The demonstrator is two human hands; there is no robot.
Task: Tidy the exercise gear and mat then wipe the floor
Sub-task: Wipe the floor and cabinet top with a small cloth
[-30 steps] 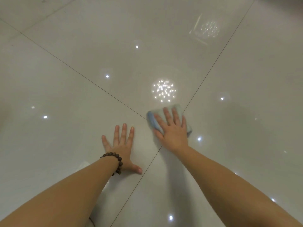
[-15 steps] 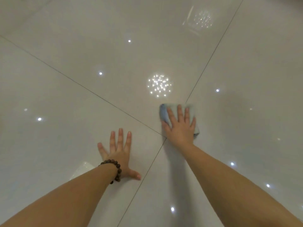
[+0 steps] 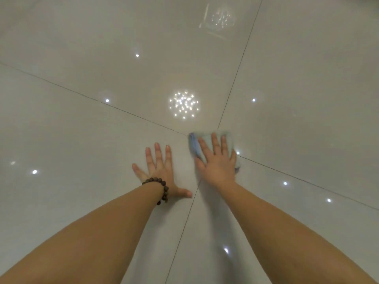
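A folded pale blue cloth (image 3: 194,145) lies on the glossy white tile floor (image 3: 82,130), right where the grout lines cross. My right hand (image 3: 218,162) presses flat on top of the cloth, fingers spread, covering most of it. My left hand (image 3: 162,173) rests palm down on the bare tile just left of it, fingers apart, holding nothing. A dark bead bracelet (image 3: 160,186) circles the left wrist. No exercise gear or mat is in view.
Large shiny tiles fill the whole view, split by thin dark grout lines (image 3: 235,74). Ceiling lights reflect in the floor as a bright cluster (image 3: 184,104) just beyond the cloth and as small dots around it.
My right hand has slid the cloth right and then back a little toward my left hand, which stays planted on the tile. The view has shifted slightly.
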